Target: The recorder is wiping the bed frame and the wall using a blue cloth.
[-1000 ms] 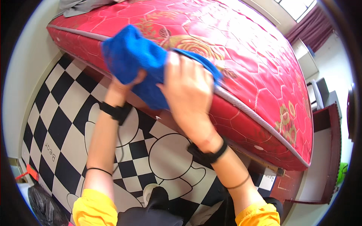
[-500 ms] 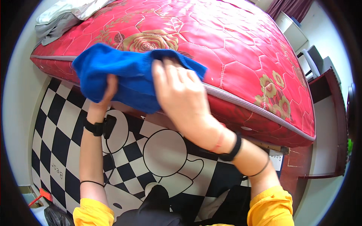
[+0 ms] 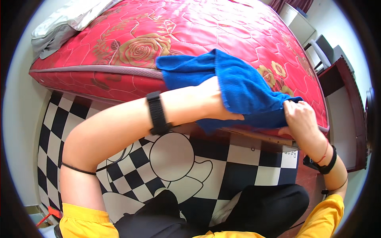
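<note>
A blue cloth (image 3: 246, 83) is bunched and draped over the front edge of a red, flower-printed mattress (image 3: 222, 27). My left hand (image 3: 222, 109) reaches across to the right with a fold of the cloth lying over it. Its thumb shows below that fold, against the cloth, while the other fingers are hidden. At the cloth's right end my right hand (image 3: 302, 119) pinches the bunched fabric, close to the mattress's right front corner. A dark band sits on each wrist.
A white and grey bundle of fabric (image 3: 59, 27) lies on the mattress's far left corner. Below is a black-and-white checked mat (image 3: 172, 152) with cartoon shapes. To the right stand a dark red wooden desk (image 3: 349, 119) and a grey chair (image 3: 323, 51). My bent knees are close below.
Both hands and the blue cloth have moved right along the mattress edge. My left arm now crosses in front of me, and my right hand has shifted to the cloth's right end.
</note>
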Motion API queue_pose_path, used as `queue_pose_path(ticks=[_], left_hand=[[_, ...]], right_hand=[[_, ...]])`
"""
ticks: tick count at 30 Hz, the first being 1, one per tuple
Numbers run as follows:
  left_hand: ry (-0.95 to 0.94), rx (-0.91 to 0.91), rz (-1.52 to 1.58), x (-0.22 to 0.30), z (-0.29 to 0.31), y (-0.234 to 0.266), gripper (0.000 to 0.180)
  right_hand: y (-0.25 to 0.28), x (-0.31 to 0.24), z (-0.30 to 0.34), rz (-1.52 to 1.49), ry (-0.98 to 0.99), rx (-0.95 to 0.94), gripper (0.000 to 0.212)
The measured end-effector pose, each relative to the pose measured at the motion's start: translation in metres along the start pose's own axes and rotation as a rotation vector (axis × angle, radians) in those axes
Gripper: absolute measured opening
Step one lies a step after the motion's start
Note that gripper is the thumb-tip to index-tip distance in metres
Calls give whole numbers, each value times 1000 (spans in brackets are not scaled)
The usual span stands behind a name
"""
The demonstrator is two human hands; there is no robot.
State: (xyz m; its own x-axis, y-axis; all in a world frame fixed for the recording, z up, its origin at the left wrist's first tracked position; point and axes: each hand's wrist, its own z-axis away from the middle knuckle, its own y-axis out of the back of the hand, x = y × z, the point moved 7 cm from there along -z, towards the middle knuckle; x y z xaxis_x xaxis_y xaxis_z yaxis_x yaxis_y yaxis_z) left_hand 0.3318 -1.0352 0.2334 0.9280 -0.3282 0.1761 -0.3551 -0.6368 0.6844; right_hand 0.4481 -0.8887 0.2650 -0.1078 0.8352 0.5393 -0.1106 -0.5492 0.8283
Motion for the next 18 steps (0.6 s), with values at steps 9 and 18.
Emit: queue_pose_path(ticks=[9, 18], left_hand=[[113, -339, 278, -32, -15, 16, 64], [333, -183, -40, -26, 19, 49, 74]], right_hand=[[22, -45, -61, -478, -27, 595, 96], [27, -55, -73, -463, -46, 702, 93]])
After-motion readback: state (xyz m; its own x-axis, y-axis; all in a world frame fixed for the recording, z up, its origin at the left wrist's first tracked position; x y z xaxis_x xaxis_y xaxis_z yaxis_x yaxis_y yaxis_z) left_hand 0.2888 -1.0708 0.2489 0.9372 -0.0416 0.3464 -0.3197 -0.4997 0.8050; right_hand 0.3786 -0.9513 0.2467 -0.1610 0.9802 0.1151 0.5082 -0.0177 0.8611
